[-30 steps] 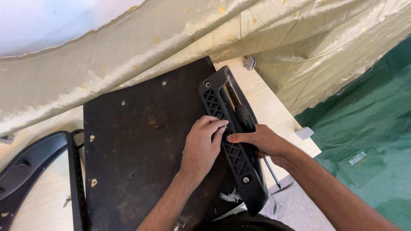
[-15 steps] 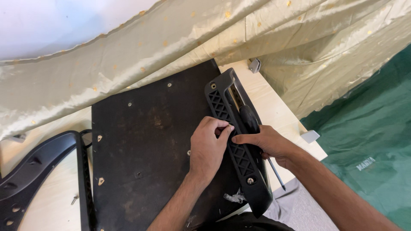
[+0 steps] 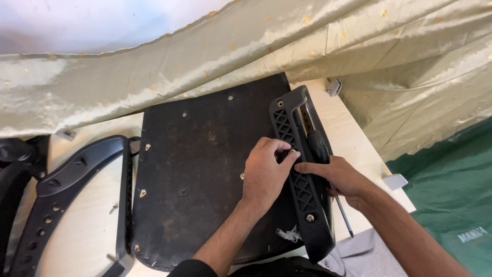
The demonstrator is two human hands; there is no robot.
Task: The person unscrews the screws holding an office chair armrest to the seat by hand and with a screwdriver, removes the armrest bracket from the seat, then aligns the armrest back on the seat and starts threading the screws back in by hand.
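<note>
Armrest [image 3: 300, 169] on the seat base [image 3: 205, 169] had its end screws in; left hand [image 3: 264, 174] pinched a middle screw [image 3: 293, 152], right hand [image 3: 335, 177] gripped a screwdriver [image 3: 328, 169].

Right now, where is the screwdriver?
In the head view the screwdriver is right of centre, under the right hand, its black handle against the black armrest and its thin shaft pointing toward the table's near edge.

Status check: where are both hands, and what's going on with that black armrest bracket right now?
Left hand pinching a small screw at the armrest bracket. Right hand on the bracket, holding a screwdriver. Bracket lies on the black seat base. Nothing blocking.
</note>
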